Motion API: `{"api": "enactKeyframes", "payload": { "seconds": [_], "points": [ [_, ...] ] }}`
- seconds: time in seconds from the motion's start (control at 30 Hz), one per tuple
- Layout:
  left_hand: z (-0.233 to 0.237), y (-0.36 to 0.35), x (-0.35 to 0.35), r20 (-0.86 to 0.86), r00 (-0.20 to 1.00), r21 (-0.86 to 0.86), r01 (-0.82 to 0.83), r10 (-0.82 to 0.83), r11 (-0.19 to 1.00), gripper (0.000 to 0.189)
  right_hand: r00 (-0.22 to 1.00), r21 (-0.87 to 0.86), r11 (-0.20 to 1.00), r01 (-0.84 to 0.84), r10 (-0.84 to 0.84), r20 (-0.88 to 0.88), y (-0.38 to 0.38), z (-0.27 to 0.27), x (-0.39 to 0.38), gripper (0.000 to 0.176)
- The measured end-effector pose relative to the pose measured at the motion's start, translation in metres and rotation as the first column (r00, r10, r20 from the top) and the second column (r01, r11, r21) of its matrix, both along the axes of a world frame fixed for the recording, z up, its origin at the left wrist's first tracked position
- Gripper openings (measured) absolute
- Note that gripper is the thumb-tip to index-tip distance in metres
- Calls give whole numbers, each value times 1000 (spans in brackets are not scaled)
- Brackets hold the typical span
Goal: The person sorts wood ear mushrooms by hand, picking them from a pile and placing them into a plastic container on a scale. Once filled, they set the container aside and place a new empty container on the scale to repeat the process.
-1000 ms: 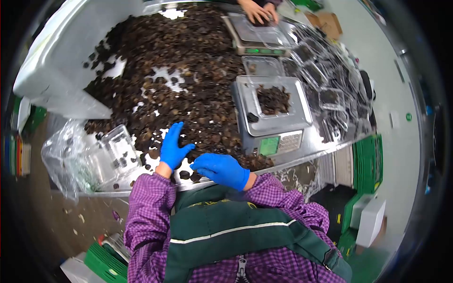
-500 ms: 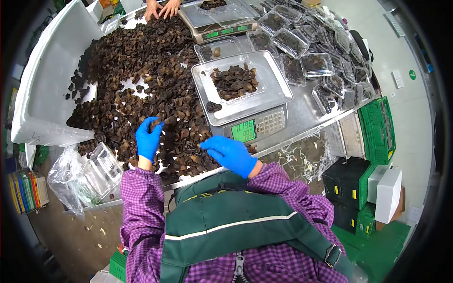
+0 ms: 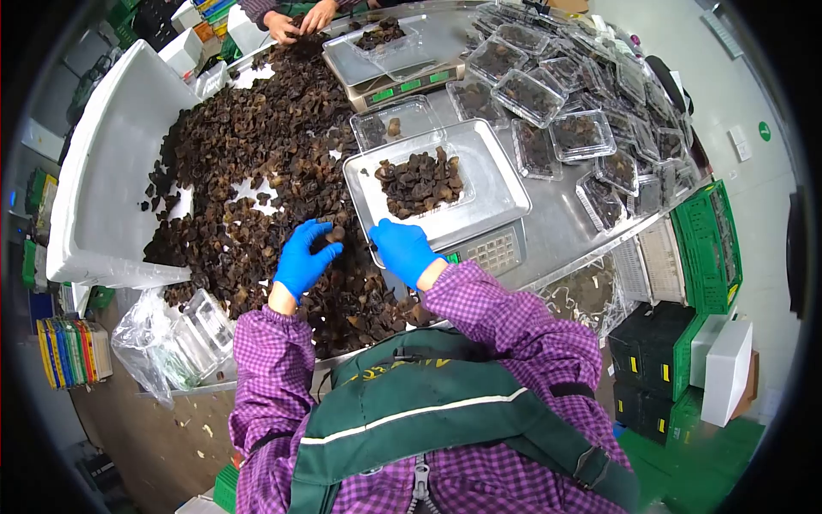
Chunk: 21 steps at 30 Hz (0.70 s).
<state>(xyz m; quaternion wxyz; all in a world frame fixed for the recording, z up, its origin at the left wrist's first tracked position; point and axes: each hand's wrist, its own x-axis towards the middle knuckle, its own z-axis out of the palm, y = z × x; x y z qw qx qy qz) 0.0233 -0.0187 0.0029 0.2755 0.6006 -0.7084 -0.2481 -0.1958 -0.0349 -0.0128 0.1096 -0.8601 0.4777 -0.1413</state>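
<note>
My left hand point(image 3: 304, 259), in a blue glove, is over the pile of dark brown, curled pieces point(image 3: 248, 128), with a brown piece point(image 3: 336, 233) between thumb and fingers. My right hand point(image 3: 404, 250), also gloved, is at the near left edge of the metal scale tray point(image 3: 501, 184). Its fingers are drawn together, and whatever they hold is hidden. On that tray a clear plastic container point(image 3: 467, 190) holds a heap of the pieces point(image 3: 421, 182). Below it, the scale's keypad point(image 3: 495, 254) shows, while my right hand covers most of the display.
Across the table, another person's hands point(image 3: 300, 23) touch the pile beside a second scale point(image 3: 409, 85). Filled clear boxes point(image 3: 582, 134) are heaped at the right. A white foam box point(image 3: 111, 171) stands left, above empty clear containers point(image 3: 201, 334). Green crates point(image 3: 709, 248) stand right.
My left hand has moved right over the pile. My right hand has moved up to the tray's edge, and the loose dark piece at the tray's left corner is no longer visible. The view has shifted.
</note>
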Motion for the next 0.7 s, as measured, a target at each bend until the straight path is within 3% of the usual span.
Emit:
{"api": "enactKeyframes", "payload": {
  "seconds": [0.07,0.13,0.2,0.23,0.3,0.53,0.7],
  "points": [
    [0,3,-3,46,997,159,-68,62,985,53,988,241,970,-18,-20,155,9,8,-8,19],
    [-12,-2,-1,-59,997,65,-54,57,996,47,959,383,922,-56,-56,276,23,7,-14,27],
    [-19,-16,-5,-370,909,240,-106,191,965,38,918,443,886,-134,-58,392,41,18,-10,28],
    [-20,-24,-11,-502,838,188,-136,214,973,27,919,453,883,-128,-67,389,49,21,-5,28],
    [-14,-41,-21,-532,807,205,-170,256,964,18,885,433,871,-230,2,466,59,23,6,28],
    [4,-82,-53,-606,771,169,-113,193,979,15,948,530,798,-288,159,276,70,4,9,29],
    [-5,-109,-67,-618,772,118,-100,151,988,41,939,565,756,-330,200,281,73,5,9,31]
  ]
}}
